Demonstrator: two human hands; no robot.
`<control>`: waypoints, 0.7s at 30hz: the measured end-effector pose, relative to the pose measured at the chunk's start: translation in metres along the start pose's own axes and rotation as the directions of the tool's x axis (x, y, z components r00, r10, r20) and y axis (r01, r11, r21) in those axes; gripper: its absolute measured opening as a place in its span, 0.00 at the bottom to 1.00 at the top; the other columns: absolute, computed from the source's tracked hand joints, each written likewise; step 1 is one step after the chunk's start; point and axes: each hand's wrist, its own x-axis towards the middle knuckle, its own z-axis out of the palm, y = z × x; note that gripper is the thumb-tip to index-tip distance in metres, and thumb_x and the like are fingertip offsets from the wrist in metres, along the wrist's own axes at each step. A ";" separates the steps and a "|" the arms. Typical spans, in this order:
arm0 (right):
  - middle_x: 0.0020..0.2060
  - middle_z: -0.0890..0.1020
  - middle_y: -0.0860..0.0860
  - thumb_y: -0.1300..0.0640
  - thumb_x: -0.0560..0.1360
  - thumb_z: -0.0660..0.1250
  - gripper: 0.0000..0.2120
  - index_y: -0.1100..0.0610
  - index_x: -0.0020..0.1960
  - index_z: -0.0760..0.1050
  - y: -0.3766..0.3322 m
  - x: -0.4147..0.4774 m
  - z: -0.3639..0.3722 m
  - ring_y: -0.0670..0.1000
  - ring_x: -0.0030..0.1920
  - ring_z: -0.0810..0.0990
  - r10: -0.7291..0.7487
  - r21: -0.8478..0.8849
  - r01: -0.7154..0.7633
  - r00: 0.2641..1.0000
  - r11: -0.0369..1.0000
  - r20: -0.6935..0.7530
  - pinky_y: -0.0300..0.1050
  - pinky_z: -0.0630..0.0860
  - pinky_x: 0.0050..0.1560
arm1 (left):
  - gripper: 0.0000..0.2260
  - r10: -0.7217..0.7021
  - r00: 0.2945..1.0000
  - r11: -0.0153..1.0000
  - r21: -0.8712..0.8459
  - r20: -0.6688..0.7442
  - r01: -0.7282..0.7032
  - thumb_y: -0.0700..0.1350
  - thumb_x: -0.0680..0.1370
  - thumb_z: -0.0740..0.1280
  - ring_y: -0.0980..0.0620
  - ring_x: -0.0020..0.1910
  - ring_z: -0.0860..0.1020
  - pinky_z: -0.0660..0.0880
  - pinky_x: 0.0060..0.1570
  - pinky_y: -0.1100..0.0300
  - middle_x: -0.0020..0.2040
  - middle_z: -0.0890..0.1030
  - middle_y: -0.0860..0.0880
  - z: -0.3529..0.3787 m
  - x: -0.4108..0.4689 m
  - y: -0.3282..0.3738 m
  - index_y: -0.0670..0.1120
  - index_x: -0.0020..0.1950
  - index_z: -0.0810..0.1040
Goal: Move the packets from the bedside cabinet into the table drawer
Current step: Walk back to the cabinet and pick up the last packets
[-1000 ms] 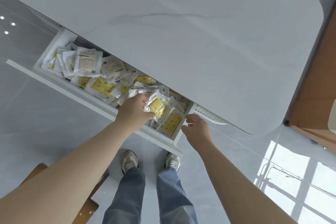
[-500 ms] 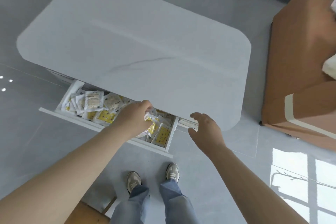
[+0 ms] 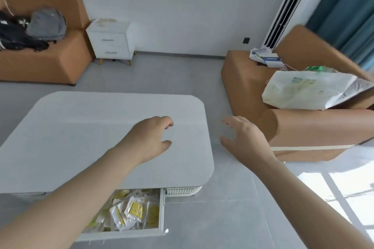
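The white table drawer stands pulled out under the near edge of the grey-white table. It holds several white and yellow packets, partly hidden by my left forearm. My left hand hovers over the tabletop, fingers apart, holding nothing. My right hand is raised just past the table's right edge, also open with nothing in it. Against the far wall stands the white bedside cabinet, two drawers shut, with pale packets lying on its top.
An orange sofa with a grey backpack and dark clothes sits at far left. Another orange sofa at right carries a white bag and books. Grey tiled floor lies between table and cabinet.
My left hand has let go of the packets in the drawer and risen above the tabletop. My right hand lifted away from the drawer's corner. My view has tilted up to the room.
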 end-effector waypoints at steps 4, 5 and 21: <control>0.59 0.78 0.48 0.52 0.72 0.70 0.22 0.52 0.64 0.74 0.040 0.008 -0.083 0.49 0.57 0.77 -0.042 -0.024 0.039 0.992 0.999 -0.116 0.45 0.74 0.55 | 0.19 0.094 0.990 0.996 0.011 -0.109 -0.093 0.48 0.76 0.67 0.54 0.63 0.73 0.68 0.58 0.63 0.64 0.74 0.55 -0.028 0.035 0.081 0.52 0.66 0.70; 0.59 0.78 0.47 0.52 0.72 0.70 0.22 0.52 0.65 0.74 0.052 0.010 -0.104 0.49 0.58 0.77 -0.052 -0.031 0.048 0.990 0.998 -0.135 0.45 0.74 0.56 | 0.19 0.117 0.984 0.993 0.016 -0.133 -0.116 0.49 0.76 0.67 0.54 0.63 0.72 0.68 0.58 0.63 0.64 0.74 0.55 -0.034 0.043 0.103 0.51 0.66 0.70; 0.55 0.79 0.45 0.50 0.71 0.71 0.20 0.48 0.62 0.75 0.209 0.076 -0.264 0.47 0.51 0.77 -0.051 -0.033 0.044 0.950 0.999 -0.308 0.47 0.76 0.53 | 0.19 0.270 0.925 0.963 0.069 -0.268 -0.261 0.51 0.76 0.67 0.56 0.64 0.72 0.69 0.60 0.62 0.64 0.74 0.57 -0.055 0.189 0.304 0.52 0.66 0.70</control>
